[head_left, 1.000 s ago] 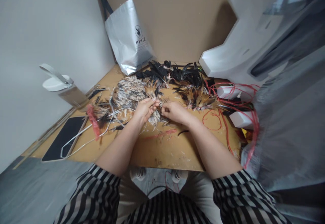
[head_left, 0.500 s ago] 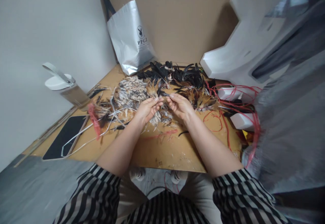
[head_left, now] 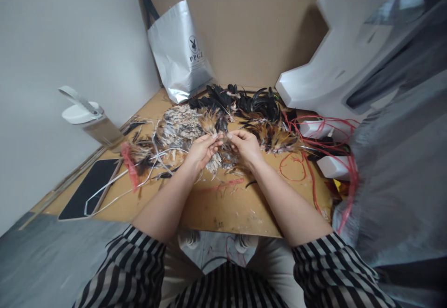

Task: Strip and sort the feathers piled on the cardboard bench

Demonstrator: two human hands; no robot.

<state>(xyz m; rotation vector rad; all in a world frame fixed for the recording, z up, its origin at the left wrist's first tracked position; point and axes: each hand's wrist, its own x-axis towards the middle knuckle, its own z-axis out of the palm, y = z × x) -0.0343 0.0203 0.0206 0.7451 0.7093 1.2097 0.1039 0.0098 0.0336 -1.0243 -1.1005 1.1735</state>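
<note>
My left hand (head_left: pixel 206 148) is closed in a pinch around the lower ends of a small bunch of golden-brown feathers (head_left: pixel 208 121), which fan upward above the fingertips. Close beside it, my right hand (head_left: pixel 245 146) is also pinched, its fingertips nearly meeting the left ones. A dark feather (head_left: pixel 221 124) stands up between the hands, its lower end at the right fingertips; the exact grip there is blurred. Under and behind the left hand spreads a heap of pale speckled feathers (head_left: pixel 179 124). Brown feathers (head_left: pixel 279 136) lie just beyond the right hand.
Black feathers (head_left: pixel 258 103) line the back of the wooden table (head_left: pixel 223 210). A silver bag (head_left: pixel 178 56) stands at the back left. Left are a lidded bottle (head_left: pixel 101 128), a dark tablet (head_left: pixel 89 189) and white cord. Red string (head_left: pixel 314 177) tangles around white objects at right.
My right hand has turned inward and come closer to the left fingertips. The dark feather, which lay slanted toward the right hand, now stands upright next to the brown bunch. My left hand barely moved.
</note>
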